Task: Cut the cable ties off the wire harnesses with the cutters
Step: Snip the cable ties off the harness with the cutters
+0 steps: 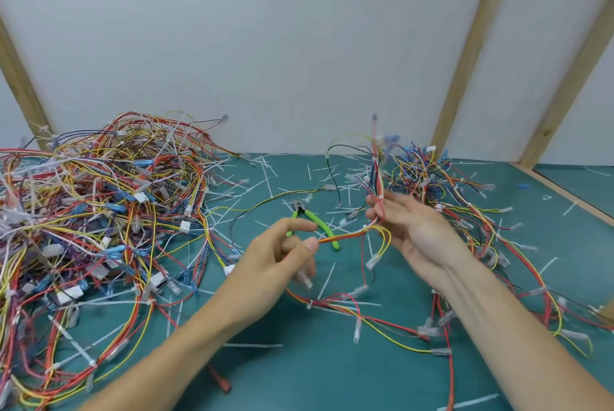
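Note:
Between my two hands stretches a wire harness (345,236) of red, orange and yellow wires. My left hand (275,261) pinches one end of it between thumb and forefinger. My right hand (412,228) holds the other part, where the wires bend upward past the fingers. The green-handled cutters (315,221) lie on the green mat (315,370) just behind my left hand, held by neither hand. Loose ends of the harness with clear connectors trail down onto the mat.
A big tangled pile of harnesses (93,211) fills the left side. A smaller pile (428,175) lies at the back right. Several cut white cable ties (265,178) are strewn over the mat. A white wall with wooden posts (465,55) stands behind.

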### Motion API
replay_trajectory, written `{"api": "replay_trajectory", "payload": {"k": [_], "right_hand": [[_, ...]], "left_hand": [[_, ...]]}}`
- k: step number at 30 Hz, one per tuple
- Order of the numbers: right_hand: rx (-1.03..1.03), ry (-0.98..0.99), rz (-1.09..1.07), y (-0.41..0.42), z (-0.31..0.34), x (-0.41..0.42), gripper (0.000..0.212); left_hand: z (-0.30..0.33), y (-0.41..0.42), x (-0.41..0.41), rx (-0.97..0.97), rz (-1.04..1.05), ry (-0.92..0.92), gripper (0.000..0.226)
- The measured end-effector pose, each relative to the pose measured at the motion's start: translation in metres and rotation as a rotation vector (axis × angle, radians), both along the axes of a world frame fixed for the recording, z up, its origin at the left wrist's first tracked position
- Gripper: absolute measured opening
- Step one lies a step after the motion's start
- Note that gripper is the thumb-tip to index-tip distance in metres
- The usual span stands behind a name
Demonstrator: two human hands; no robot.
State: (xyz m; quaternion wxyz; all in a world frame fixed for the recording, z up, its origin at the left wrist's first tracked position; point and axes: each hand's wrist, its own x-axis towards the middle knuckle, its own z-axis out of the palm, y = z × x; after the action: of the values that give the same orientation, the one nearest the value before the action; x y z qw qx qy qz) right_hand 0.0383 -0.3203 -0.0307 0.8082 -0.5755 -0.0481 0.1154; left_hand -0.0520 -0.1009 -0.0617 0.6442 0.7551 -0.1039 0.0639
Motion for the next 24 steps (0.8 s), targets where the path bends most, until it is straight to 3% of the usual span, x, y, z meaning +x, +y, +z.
{"api": "replay_trajectory", "payload": {"k": [5, 9, 12, 18, 21, 24], "right_hand": [[-0.228, 0.112, -0.004, -0.005, -0.006, 0.011, 0.026], [0.002, 0.122, -0.073, -0.010, -0.002, 0.019, 0.015], [-0.038, -0.014, -0.227, -0.012, 0.006, 0.028, 0.015], [-0.475, -0.409, -0.527, -0.009, 0.044, 0.066, 0.017], [-0.825, -0.548, -0.684, -0.013, 0.064, 0.096, 0.018], [-1.180, -0.618, -0.662, -0.020, 0.070, 0.120, 0.016]], "left_hand": [[-0.002, 0.000, 0.008, -0.273, -0.121, 0.230, 0.031], [0.000, 0.009, 0.011, -0.364, -0.258, 0.263, 0.041], [-0.002, 0.011, 0.008, -0.310, -0.331, 0.270, 0.037], [-0.007, -0.004, 0.007, -0.159, -0.242, 0.177, 0.029], [0.001, -0.014, 0.011, -0.148, -0.201, 0.170, 0.021], [0.014, -0.032, 0.016, -0.112, -0.280, 0.220, 0.024]]}}
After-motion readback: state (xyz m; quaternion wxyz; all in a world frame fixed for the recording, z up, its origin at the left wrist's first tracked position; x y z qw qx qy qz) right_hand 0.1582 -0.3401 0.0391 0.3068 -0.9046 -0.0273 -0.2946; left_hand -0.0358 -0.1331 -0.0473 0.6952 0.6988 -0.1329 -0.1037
